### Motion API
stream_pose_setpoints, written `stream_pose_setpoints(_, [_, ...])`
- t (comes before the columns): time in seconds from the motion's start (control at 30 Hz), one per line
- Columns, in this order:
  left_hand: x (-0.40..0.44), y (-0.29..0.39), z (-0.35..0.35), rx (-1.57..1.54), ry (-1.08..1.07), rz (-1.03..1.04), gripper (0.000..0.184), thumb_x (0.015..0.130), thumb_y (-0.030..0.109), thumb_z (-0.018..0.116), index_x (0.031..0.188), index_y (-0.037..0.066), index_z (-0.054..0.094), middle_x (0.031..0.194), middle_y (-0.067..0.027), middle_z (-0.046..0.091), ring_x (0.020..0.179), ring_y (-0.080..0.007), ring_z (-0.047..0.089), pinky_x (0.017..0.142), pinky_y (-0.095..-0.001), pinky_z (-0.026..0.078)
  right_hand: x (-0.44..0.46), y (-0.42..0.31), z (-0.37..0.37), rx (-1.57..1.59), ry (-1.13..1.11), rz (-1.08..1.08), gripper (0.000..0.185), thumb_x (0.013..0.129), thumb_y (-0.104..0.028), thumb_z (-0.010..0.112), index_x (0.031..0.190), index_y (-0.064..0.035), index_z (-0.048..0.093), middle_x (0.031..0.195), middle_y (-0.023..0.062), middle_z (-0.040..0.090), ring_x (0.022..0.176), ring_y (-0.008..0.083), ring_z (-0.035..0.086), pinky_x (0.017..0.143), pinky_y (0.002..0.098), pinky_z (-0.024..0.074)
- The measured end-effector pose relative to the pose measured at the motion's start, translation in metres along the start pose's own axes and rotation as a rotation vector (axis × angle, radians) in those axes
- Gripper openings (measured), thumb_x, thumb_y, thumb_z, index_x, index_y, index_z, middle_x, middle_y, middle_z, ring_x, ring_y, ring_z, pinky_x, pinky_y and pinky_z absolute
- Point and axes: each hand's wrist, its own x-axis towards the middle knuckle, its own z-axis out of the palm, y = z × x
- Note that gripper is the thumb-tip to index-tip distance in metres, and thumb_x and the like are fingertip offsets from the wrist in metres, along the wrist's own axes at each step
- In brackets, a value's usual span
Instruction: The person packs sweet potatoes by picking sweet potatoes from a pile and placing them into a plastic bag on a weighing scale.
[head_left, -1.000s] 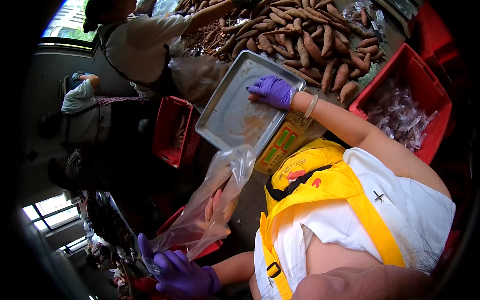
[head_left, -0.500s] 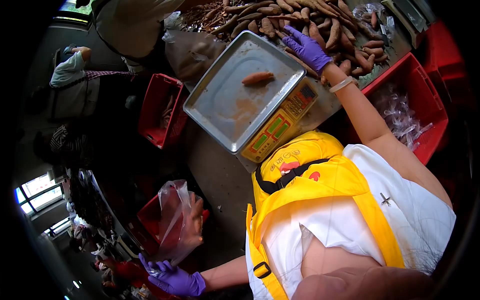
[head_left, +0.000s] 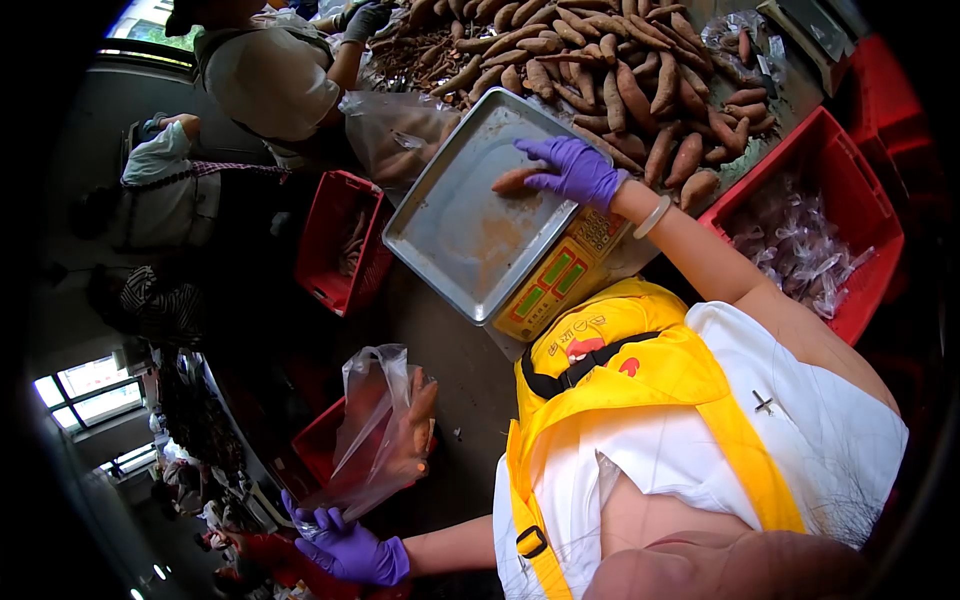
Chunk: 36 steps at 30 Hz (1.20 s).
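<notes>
My right hand (head_left: 578, 170), in a purple glove, is over the metal weighing tray (head_left: 455, 215) of a scale. Its fingers are stretched apart, and the lower ones reach over one end of a small sweet potato (head_left: 513, 182) lying there; whether they grip it is unclear. At the lower left, my left hand (head_left: 352, 550), gloved alike, is closed on the gathered end of a clear plastic bag (head_left: 372, 425). Several sweet potatoes (head_left: 420, 425) show inside the bag. Yellow housing with green displays (head_left: 552, 283) faces me on the scale.
A large sweet potato pile (head_left: 620, 75) covers the table behind the scale. One red crate (head_left: 870, 240) at right holds knotted plastic bags; another red crate (head_left: 335, 285) stands left of the scale. A co-worker (head_left: 270, 80) with a grey glove bends over the table's left end.
My right hand has drawn back from the pile onto the scale tray, over the sweet potato. My left hand keeps holding the bag. The co-worker's gloved hand has come into view.
</notes>
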Motion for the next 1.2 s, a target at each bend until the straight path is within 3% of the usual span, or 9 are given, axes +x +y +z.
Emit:
stream_pose_setpoints(0.17, [0.000, -0.019, 0.022, 0.007, 0.137, -0.016, 0.062, 0.102, 0.030, 0.041, 0.148, -0.008, 0.024, 0.106, -0.0050, 0.058, 0.068, -0.0079, 0.036, 0.059, -0.0208, 0.031, 0.011, -0.020, 0.032, -0.277, -0.073, -0.031, 0.047, 0.088, -0.018, 0.063, 0.133, -0.0091, 0.053, 0.101, 0.0132, 0.066, 0.095, 0.0336, 0.060, 0.087, 0.0404, 0.0471])
stream_pose_setpoints(0.23, [-0.005, -0.018, 0.013, -0.003, 0.095, -0.011, 0.062, 0.102, 0.032, 0.043, 0.147, -0.008, 0.026, 0.107, -0.0050, 0.058, 0.067, -0.0076, 0.035, 0.058, -0.0207, 0.030, 0.020, -0.042, 0.030, 0.131, 0.226, -0.196, 0.043, 0.089, -0.011, 0.062, 0.132, -0.0098, 0.054, 0.099, 0.0121, 0.067, 0.091, 0.0326, 0.060, 0.085, 0.0396, 0.0479])
stream_pose_setpoints(0.3, [-0.013, -0.019, 0.009, 0.026, 0.177, 0.040, 0.061, 0.102, 0.033, 0.043, 0.146, -0.007, 0.030, 0.107, -0.0043, 0.060, 0.067, -0.0068, 0.036, 0.056, -0.0201, 0.030, 0.031, -0.107, -0.015, 0.092, 0.408, -0.279, 0.047, 0.088, -0.001, 0.062, 0.134, -0.0051, 0.053, 0.131, 0.0125, 0.059, 0.102, 0.0304, 0.061, 0.091, 0.0353, 0.0476])
stream_pose_setpoints(0.5, [-0.017, -0.035, -0.007, 0.018, 0.082, -0.035, 0.057, 0.104, 0.033, 0.038, 0.146, -0.004, 0.031, 0.115, -0.0066, 0.063, 0.077, -0.0093, 0.050, 0.065, -0.0230, 0.039, 0.112, -0.227, -0.086, 0.222, 0.641, -0.913, 0.057, 0.091, -0.013, 0.065, 0.142, -0.0037, 0.042, 0.124, 0.0163, 0.060, 0.107, 0.0275, 0.063, 0.094, 0.0382, 0.0486])
stream_pose_setpoints(0.57, [-0.018, -0.041, 0.018, 0.070, 0.251, -0.033, 0.055, 0.103, 0.033, 0.042, 0.144, -0.002, 0.036, 0.108, -0.0044, 0.063, 0.073, -0.0069, 0.049, 0.061, -0.0183, 0.038, 0.169, -0.244, -0.032, -0.117, 0.585, -0.736, 0.062, 0.087, -0.023, 0.069, 0.142, -0.0058, 0.045, 0.132, 0.0176, 0.056, 0.119, 0.0336, 0.056, 0.102, 0.0412, 0.0430])
stream_pose_setpoints(0.67, [-0.032, -0.040, 0.014, 0.162, 0.233, 0.044, 0.058, 0.102, 0.037, 0.042, 0.145, -0.002, 0.036, 0.109, -0.0035, 0.061, 0.073, -0.0068, 0.048, 0.061, -0.0186, 0.037, 0.172, -0.242, -0.021, 0.232, 0.546, -0.630, 0.059, 0.087, -0.022, 0.069, 0.140, -0.0052, 0.046, 0.135, 0.0150, 0.055, 0.124, 0.0314, 0.053, 0.105, 0.0401, 0.0406])
stream_pose_setpoints(0.9, [-0.040, -0.032, 0.045, 0.062, 0.128, 0.012, 0.067, 0.100, 0.038, 0.046, 0.147, -0.006, 0.029, 0.113, -0.0047, 0.058, 0.076, -0.0076, 0.044, 0.060, -0.0205, 0.034, 0.110, -0.174, 0.002, 0.380, 0.229, -0.387, 0.035, 0.084, -0.012, 0.070, 0.118, -0.0102, 0.065, 0.115, 0.0100, 0.067, 0.104, 0.0289, 0.064, 0.092, 0.0367, 0.0498])
stream_pose_setpoints(1.03, [-0.011, -0.037, 0.119, -0.009, -0.142, -0.018, 0.088, 0.092, 0.041, 0.061, 0.148, -0.010, 0.017, 0.116, -0.0086, 0.059, 0.074, -0.0093, 0.047, 0.062, -0.0209, 0.038, 0.054, -0.198, -0.007, 0.587, -0.194, -0.645, 0.024, 0.087, -0.003, 0.066, 0.110, -0.0102, 0.070, 0.098, 0.0077, 0.071, 0.088, 0.0273, 0.067, 0.082, 0.0351, 0.0525])
stream_pose_setpoints(1.2, [0.018, -0.035, 0.190, -0.114, -0.550, -0.140, 0.106, 0.087, 0.043, 0.067, 0.147, -0.014, 0.000, 0.104, -0.0109, 0.062, 0.060, -0.0087, 0.047, 0.053, -0.0219, 0.036, 0.019, -0.246, -0.028, 0.862, -0.520, -0.807, 0.043, 0.092, 0.001, 0.057, 0.135, -0.0071, 0.053, 0.125, 0.0148, 0.062, 0.111, 0.0298, 0.061, 0.094, 0.0369, 0.0479])
